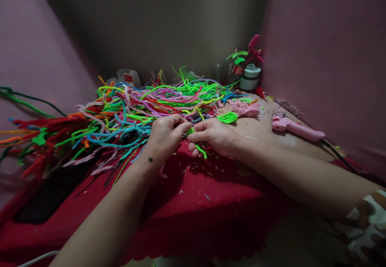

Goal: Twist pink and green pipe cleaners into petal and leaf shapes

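Note:
A short bright green pipe cleaner (200,151) hangs from between my two hands, its lower end bent outward. My left hand (169,132) pinches its upper part between thumb and forefinger. My right hand (212,135) is closed on the same piece from the other side, fingertips almost touching the left thumb. A small dark shiny thing shows between the fingertips, too small to make out. Just past my right hand lies a folded green bundle (227,117) of pipe cleaners. Behind both hands spreads a big heap of multicoloured pipe cleaners (169,98).
A pink hot-tool with a cord (297,128) lies on the board at right. Pink fuzzy pieces (244,108) lie nearer the heap. A white jar (250,77) and a pink pipe-cleaner flower (255,48) stand behind. A black phone-like slab (51,196) rests on the red cloth (199,222), left.

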### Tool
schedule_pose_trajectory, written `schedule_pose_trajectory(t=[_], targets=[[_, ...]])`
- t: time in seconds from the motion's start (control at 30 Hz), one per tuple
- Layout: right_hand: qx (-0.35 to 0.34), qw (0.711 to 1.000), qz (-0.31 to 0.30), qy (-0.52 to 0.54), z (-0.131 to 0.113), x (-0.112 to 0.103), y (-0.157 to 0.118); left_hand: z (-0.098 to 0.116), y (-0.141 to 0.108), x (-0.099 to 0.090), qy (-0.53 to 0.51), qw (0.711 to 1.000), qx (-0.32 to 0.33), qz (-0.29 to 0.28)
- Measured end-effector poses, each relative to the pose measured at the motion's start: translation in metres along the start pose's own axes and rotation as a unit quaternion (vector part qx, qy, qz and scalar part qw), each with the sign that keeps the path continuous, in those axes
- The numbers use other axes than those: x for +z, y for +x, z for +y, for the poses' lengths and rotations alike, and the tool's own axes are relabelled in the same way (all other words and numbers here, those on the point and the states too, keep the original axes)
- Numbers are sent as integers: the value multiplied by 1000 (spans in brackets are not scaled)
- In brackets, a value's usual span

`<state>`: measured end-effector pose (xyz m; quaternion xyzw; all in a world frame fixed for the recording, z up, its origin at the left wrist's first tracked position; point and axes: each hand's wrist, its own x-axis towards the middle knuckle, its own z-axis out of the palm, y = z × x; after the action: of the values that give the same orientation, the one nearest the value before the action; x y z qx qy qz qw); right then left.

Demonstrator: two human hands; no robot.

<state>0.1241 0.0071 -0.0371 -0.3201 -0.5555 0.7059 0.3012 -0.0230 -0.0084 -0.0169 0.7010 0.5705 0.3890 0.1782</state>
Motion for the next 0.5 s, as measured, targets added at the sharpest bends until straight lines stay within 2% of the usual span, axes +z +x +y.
schedule_pose_trajectory(t=[0.13, 0.23, 0.3, 0.37, 0.43, 0.5], targets=[[-21, 1000, 8, 7, 0, -1, 0, 2, 1, -1, -84, 996, -37, -12], [-32, 997, 48, 56, -2, -4, 2, 5, -1, -3, -173, 985, -10, 8], [-44, 993, 68, 90, -3, -8, 5, 4, -2, -4, -174, 983, 57, 16], [-51, 988, 87, 115, -2, -12, 9, 1, -2, -3, -114, 981, 155, 2], [-52, 984, 111, 130, 0, -15, 14, -5, -2, 0, -28, 965, 260, -24], [-52, 979, 138, 141, 4, -17, 19, -10, -2, 4, 50, 940, 333, -46]])
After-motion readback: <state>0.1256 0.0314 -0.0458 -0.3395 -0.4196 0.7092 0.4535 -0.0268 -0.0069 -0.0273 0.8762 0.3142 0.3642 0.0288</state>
